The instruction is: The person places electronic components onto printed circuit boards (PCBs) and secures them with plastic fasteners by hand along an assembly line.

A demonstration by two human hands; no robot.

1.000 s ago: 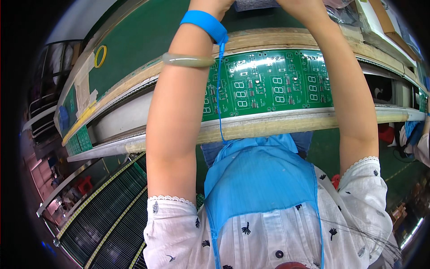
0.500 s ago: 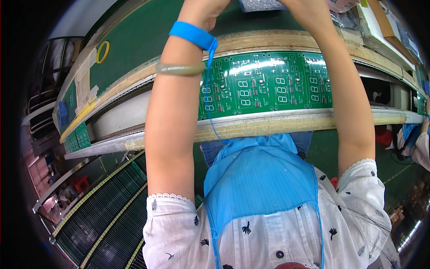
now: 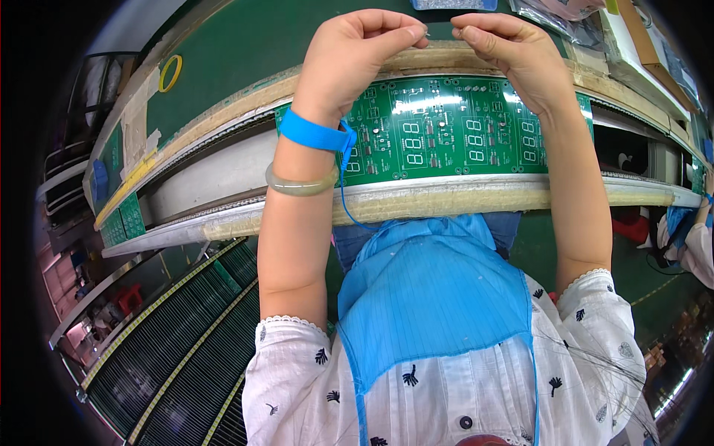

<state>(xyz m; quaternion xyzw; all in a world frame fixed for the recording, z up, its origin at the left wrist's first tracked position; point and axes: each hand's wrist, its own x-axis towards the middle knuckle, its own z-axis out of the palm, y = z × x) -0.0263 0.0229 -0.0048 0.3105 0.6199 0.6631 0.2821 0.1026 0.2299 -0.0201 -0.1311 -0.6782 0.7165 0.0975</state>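
Observation:
Over the far edge of a long green circuit board panel [image 3: 442,160], my left hand [image 3: 357,59] is raised with thumb and index finger pinched together. A tiny bit shows at its fingertips, too small to name. Facing it across a small gap, my right hand [image 3: 513,56] also pinches, and what its fingertips hold cannot be made out. The panel lies between two rails, with white digit outlines printed along it and small parts on it. Just beyond the fingertips sits a blue bin [image 3: 446,4] of small clear or silvery pieces, cut off by the frame's top.
A blue wrist strap [image 3: 316,134] with a thin cord and a pale bangle [image 3: 301,184] circle my left arm. Yellow tape [image 3: 170,73] lies at the far left. Slotted black racks [image 3: 178,342] stand lower left. Another person's sleeve [image 3: 699,249] shows at the right edge.
Both hands have drawn back from the bin toward me, and their pinched fingers, cut off before, now show above the panel's far edge. The view has shifted slightly.

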